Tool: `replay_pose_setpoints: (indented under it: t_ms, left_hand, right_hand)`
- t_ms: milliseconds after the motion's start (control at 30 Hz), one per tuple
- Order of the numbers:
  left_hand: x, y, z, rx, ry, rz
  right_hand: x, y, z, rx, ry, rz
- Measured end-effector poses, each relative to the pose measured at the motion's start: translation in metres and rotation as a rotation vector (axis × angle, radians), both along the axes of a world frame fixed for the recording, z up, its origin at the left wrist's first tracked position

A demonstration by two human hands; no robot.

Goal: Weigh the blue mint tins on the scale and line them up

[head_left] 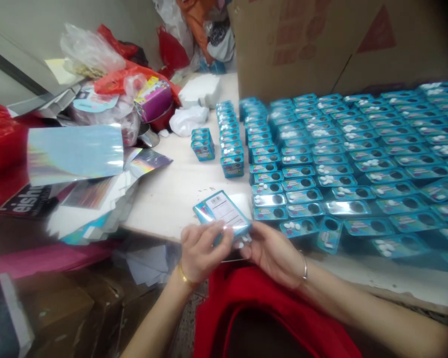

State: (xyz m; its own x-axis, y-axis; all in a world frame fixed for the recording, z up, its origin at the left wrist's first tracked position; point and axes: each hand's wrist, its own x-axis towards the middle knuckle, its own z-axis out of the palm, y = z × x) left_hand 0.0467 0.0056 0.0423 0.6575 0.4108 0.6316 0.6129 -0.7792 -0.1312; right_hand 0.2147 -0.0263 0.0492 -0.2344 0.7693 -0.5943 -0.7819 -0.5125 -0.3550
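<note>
A small blue box [221, 213] is tilted above the table's front edge, its face with a white label and barcode turned up. My left hand [205, 248] is closed on its near left side, fingers across the label. At the near right corner, my right hand [274, 252] is closed on the same box with bent fingers. Small white pieces [242, 242] show by the right fingertips; I cannot tell whether they are held. Just right of the hands stand many blue boxes [300, 227] in rows, their tops showing dark round spots and, on many, white pieces.
Two smaller groups, a short blue stack [202, 145] and a blue row [231, 164], stand farther back on the white table [171, 191]. Shiny sheets [76, 154] and plastic bags [93, 49] pile up at left. A large cardboard box [302, 54] borders the back.
</note>
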Motion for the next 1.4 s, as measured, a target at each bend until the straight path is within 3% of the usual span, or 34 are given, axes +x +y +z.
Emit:
replay_pose_setpoints:
  t_ms: [167,367,500,633,700,800,900,967,1133,1267,1400]
  left_hand:
    - [0.0,0.001,-0.006,-0.087,0.02,0.03]
    - [-0.002,-0.004,0.003,-0.016,0.003,0.033]
    - [0.0,-0.002,-0.004,-0.087,0.021,0.04]
    - [0.001,0.0,-0.009,-0.108,-0.019,0.039]
    - [0.001,0.002,-0.009,-0.202,-0.082,0.04]
    - [0.003,0.011,-0.013,-0.49,-0.231,0.068]
    - [0.006,0.027,-0.022,-0.771,-0.361,0.073]
    - [0.006,0.037,-0.031,-0.846,-0.387,0.052]
    - [0.003,0.052,-0.041,-0.885,-0.337,0.0]
    - [-0.005,0.052,-0.031,-0.854,-0.317,-0.037]
    - [-0.022,0.051,-0.018,-0.761,-0.43,0.04]
  right_hand:
    - [-0.001,0.001,-0.001,-0.073,-0.024,-0.02]
    - [0.0,-0.003,0.005,0.041,0.012,0.012]
    - [0.0,-0.002,-0.002,-0.055,0.005,-0.011]
    - [0.003,-0.001,-0.002,-0.039,0.022,0.011]
    - [0.006,-0.003,0.0,-0.032,0.027,0.032]
    - [0.016,-0.01,-0.002,-0.01,-0.019,0.085]
    - [0.031,-0.022,-0.006,0.021,-0.129,0.171]
    - [0.041,-0.031,-0.009,0.024,-0.158,0.237]
    - [0.053,-0.048,-0.021,-0.055,-0.071,0.246]
    - [0.05,-0.059,-0.035,-0.15,0.069,0.256]
    - [0.046,-0.067,-0.039,-0.193,0.108,0.274]
